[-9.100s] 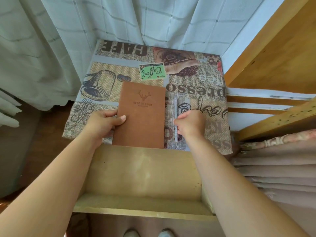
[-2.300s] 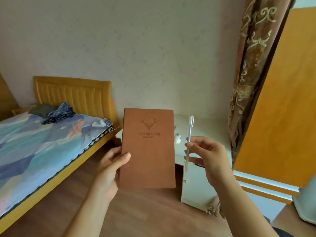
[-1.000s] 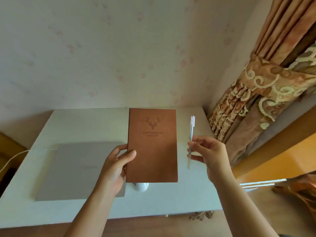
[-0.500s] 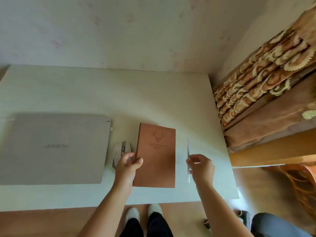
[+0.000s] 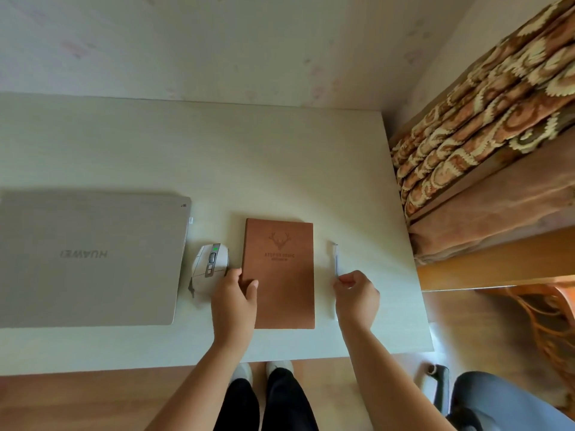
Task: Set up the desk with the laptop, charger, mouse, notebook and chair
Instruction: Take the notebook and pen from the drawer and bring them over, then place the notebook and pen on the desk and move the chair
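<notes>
A brown notebook [image 5: 281,272] with a deer emblem lies flat on the white desk [image 5: 217,157], right of a white mouse [image 5: 209,267]. My left hand [image 5: 234,301] grips the notebook's left edge, thumb on the cover. A thin white pen [image 5: 335,259] lies on the desk to the notebook's right; my right hand [image 5: 357,295] pinches its near end. A closed grey laptop [image 5: 90,259] rests at the left. A chair's grey seat [image 5: 504,399] shows at the bottom right. No charger is visible.
A patterned orange-brown curtain [image 5: 485,126] hangs against the desk's right side. The wall runs along the desk's far edge. Wooden floor and my feet [image 5: 264,368] show below the near edge.
Both hands carried the notebook and pen from the cushioned seat across the room and lowered them to the desk. Since half a second ago they have settled flat, hands still on them.
</notes>
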